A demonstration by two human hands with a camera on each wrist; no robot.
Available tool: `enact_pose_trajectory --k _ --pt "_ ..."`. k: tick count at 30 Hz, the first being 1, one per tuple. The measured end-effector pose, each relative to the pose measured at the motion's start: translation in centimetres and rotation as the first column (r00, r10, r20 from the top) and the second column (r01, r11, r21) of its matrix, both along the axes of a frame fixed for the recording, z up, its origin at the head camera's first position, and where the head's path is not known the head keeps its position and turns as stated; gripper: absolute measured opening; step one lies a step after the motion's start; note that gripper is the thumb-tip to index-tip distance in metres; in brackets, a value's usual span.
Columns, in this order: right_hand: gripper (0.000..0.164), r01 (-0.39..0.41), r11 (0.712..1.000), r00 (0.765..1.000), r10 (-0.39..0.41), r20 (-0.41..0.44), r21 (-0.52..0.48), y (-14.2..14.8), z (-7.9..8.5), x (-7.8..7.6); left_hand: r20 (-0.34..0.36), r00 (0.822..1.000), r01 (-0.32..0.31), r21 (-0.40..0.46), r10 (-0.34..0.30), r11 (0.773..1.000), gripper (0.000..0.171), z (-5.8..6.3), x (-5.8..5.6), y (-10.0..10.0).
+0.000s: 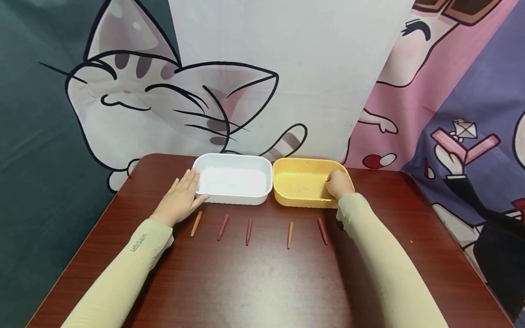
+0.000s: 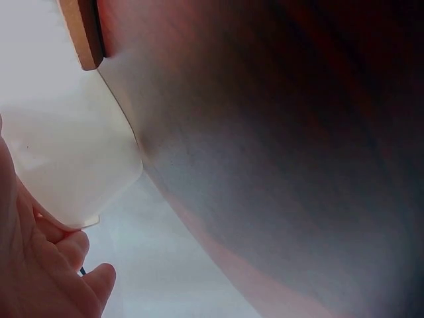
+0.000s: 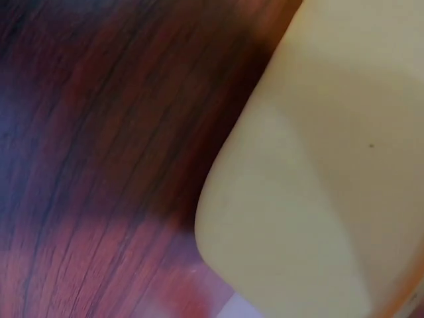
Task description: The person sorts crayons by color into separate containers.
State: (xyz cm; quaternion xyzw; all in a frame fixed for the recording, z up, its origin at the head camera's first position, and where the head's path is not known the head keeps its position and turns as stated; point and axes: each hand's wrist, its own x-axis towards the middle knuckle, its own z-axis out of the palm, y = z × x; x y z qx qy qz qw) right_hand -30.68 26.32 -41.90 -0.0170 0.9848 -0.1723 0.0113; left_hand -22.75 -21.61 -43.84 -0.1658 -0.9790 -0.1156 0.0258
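A white plastic tray (image 1: 234, 200) stands beside a yellow plastic tray (image 1: 305, 202) at the far side of the table. My left hand (image 1: 179, 197) lies along the left end of the white tray, fingers straight and thumb at its front corner. In the left wrist view the fingertips (image 2: 101, 278) show beside the tray's pale wall (image 2: 93, 159). My right hand (image 1: 340, 184) reaches over the right end of the yellow tray and grips its rim, fingers curled inside. Only the yellow wall (image 3: 278, 212) shows in the right wrist view; that hand is hidden there.
In front of the trays several crayons lie in a loose row on the dark wooden table (image 1: 246, 291): an orange-brown crayon (image 1: 196, 223) at the left, another (image 1: 290, 235) right of centre, dark red ones (image 1: 249, 231) among them. A printed cloth (image 1: 328, 68) hangs behind.
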Motion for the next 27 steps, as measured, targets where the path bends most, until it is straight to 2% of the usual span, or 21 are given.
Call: enact_pose_trajectory --k 5,11,19,23,27 --pt "0.034 0.002 1.0 1.0 -0.002 0.011 -0.018 0.2 0.4 0.3 -0.006 1.0 0.005 -0.005 -0.005 1.0 0.082 0.0 -0.1 0.1" --pt "0.034 -0.003 0.996 1.0 0.004 0.009 -0.092 0.3 0.7 0.7 -0.003 1.0 0.002 -0.011 -0.002 1.0 0.082 0.0 -0.1 0.1" --pt "0.031 -0.016 0.979 1.0 0.011 -0.027 -0.203 -0.1 1.7 2.5 0.004 1.0 0.001 -0.013 0.0 1.0 0.081 0.2 -0.1 0.2" --pt "0.029 -0.033 0.957 0.997 0.01 -0.08 -0.287 -0.5 2.4 4.1 0.002 1.0 0.002 -0.017 -0.002 1.0 0.081 0.2 -0.1 0.2" --pt "0.028 -0.049 0.918 0.994 0.006 -0.109 -0.394 -0.8 3.0 5.8 0.003 1.0 -0.002 -0.014 0.002 1.0 0.081 0.1 0.0 0.1"
